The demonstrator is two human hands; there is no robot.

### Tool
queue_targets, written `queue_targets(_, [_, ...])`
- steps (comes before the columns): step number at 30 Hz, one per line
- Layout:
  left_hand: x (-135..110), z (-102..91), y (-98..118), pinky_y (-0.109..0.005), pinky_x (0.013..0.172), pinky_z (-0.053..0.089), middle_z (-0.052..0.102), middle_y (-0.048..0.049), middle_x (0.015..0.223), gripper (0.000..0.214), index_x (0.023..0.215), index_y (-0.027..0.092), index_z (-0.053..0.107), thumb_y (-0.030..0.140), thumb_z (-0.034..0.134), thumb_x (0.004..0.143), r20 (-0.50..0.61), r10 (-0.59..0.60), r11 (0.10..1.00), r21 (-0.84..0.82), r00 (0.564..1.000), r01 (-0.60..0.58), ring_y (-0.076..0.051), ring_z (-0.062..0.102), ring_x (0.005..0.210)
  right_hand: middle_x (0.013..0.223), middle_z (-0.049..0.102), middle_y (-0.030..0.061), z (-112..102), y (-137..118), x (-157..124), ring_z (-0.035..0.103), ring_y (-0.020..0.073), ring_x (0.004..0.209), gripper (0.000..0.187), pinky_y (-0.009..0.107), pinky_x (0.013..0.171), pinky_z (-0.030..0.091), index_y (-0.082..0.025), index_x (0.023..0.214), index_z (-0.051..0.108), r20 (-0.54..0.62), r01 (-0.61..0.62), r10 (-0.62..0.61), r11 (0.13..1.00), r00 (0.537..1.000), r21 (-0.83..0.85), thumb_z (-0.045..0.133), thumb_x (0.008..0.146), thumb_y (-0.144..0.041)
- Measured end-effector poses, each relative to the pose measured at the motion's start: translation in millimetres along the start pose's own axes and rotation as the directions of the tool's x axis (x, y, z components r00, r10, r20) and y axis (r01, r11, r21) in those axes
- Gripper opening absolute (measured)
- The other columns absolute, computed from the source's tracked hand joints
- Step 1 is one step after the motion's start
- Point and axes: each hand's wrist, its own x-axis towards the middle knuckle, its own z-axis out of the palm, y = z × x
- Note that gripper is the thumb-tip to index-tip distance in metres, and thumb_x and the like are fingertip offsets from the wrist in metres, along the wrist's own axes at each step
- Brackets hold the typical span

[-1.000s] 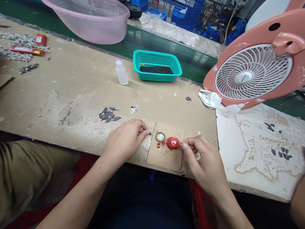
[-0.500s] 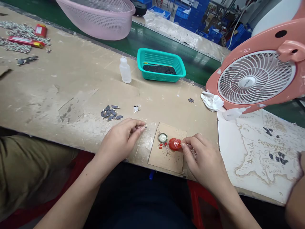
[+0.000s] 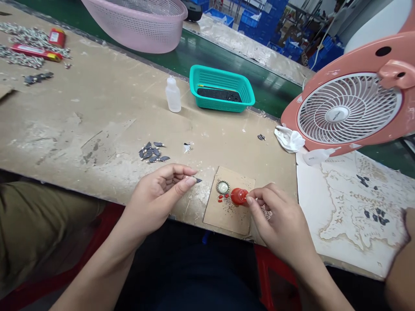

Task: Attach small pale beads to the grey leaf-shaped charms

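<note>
My left hand [image 3: 162, 192] pinches a small dark grey leaf-shaped piece [image 3: 199, 180] between thumb and forefinger, above the table's front part. To its upper left lies a small pile of similar grey leaf pieces [image 3: 152, 152] with pale bead-like ends. My right hand [image 3: 275, 216] has thumb and forefinger closed at the right edge of a shiny small red container [image 3: 239, 196]; what is between the fingertips is too small to name. The container stands on a cardboard piece [image 3: 215, 216], with a crimped bottle cap [image 3: 223, 187] and small red bits [image 3: 221, 198] beside it.
A translucent bottle [image 3: 173, 96] and a teal basket [image 3: 221, 106] stand further back. At right are a pink fan [image 3: 340, 114], a white cloth [image 3: 289, 139] and a map-like sheet [image 3: 343, 216] bearing dark pieces. Another person's arm [image 3: 402, 259] shows at the right edge.
My left hand has rolled open slightly and turned the leaf piece, so more of its dark side shows. The right hand stays by the red container. The view has shifted a little.
</note>
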Motion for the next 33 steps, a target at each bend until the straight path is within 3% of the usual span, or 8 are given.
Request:
queue_targets(5, [-13.3, 9.9, 2.9, -0.017, 0.069, 0.054, 0.074, 0.0003, 0.086, 0.006, 0.090, 0.024, 0.076, 0.023, 0.074, 0.084, 0.080, -0.041, 0.978, -0.199, 0.996, 0.056, -0.012, 0.067, 0.077, 0.075, 0.055, -0.0026, -5.2, -4.8, -8.3, 0.051, 0.0119, 0.068, 0.014, 0.024, 0.062, 0.042, -0.024, 0.084, 0.064, 0.015, -0.189, 0.207, 0.862, 0.978, 0.470, 0.061, 0.096, -0.030])
queue_targets(10, [-27.3, 26.4, 9.7, -0.017, 0.066, 0.053, 0.074, 0.0011, 0.083, 0.014, 0.090, 0.028, 0.080, 0.017, 0.073, 0.084, 0.187, -0.016, 0.971, -0.231, 0.982, 0.060, -0.011, 0.066, 0.073, 0.075, 0.056, -0.0034, -0.3, -10.0, -20.8, 0.051, 0.0104, 0.068, 0.012, 0.021, 0.060, 0.043, -0.025, 0.087, 0.065, 0.043, -0.233, 0.288, 0.670, 0.957, 0.705, 0.062, 0.096, -0.030])
queue_targets(13, [-34.2, 35.1, 14.3, -0.015, 0.064, 0.053, 0.074, 0.0021, 0.082, 0.015, 0.090, 0.029, 0.080, 0.017, 0.073, 0.084, 0.241, -0.016, 0.966, -0.245, 0.970, 0.077, -0.010, 0.066, 0.071, 0.076, 0.057, -0.0032, 0.8, -17.1, -27.6, 0.051, 0.0102, 0.069, 0.010, 0.020, 0.061, 0.044, -0.025, 0.087, 0.065, 0.035, -0.216, 0.294, 0.611, 0.955, 0.762, 0.062, 0.096, -0.029])
queue_targets(17, [-42.4, 45.2, 17.7, -0.015, 0.066, 0.054, 0.076, 0.0024, 0.083, 0.016, 0.088, 0.029, 0.079, 0.015, 0.075, 0.082, 0.272, -0.017, 0.955, -0.280, 0.962, 0.097, -0.010, 0.067, 0.071, 0.074, 0.057, -0.0022, -0.8, -30.8, -35.2, 0.052, 0.0116, 0.067, 0.010, 0.022, 0.060, 0.044, -0.023, 0.086, 0.064, -0.013, -0.195, 0.309, 0.632, 0.951, 0.750, 0.062, 0.096, -0.027])
queue_targets(23, [-51.6, 55.4, 19.6, -0.015, 0.062, 0.055, 0.077, 0.0027, 0.081, 0.023, 0.085, 0.032, 0.080, 0.011, 0.080, 0.076, 0.202, 0.014, 0.939, -0.339, 0.979, 0.057, -0.011, 0.070, 0.067, 0.072, 0.056, -0.0020, 2.2, -46.0, -42.5, 0.054, 0.0133, 0.064, 0.011, 0.025, 0.057, 0.045, -0.023, 0.083, 0.064, -0.114, -0.124, 0.274, 0.717, 0.955, 0.686, 0.060, 0.094, -0.024])
queue_targets(33, [-55.5, 57.8, 23.2, -0.025, 0.072, 0.060, 0.077, 0.0023, 0.074, 0.020, 0.079, 0.031, 0.081, 0.011, 0.082, 0.074, 0.133, 0.087, 0.957, -0.286, 0.987, -0.046, -0.013, 0.067, 0.062, 0.077, 0.058, -0.0021, 5.0, -47.2, -45.3, 0.056, 0.0121, 0.066, 0.009, 0.024, 0.056, 0.046, -0.024, 0.088, 0.065, -0.170, -0.077, 0.240, 0.764, 0.956, 0.641, 0.060, 0.092, -0.018])
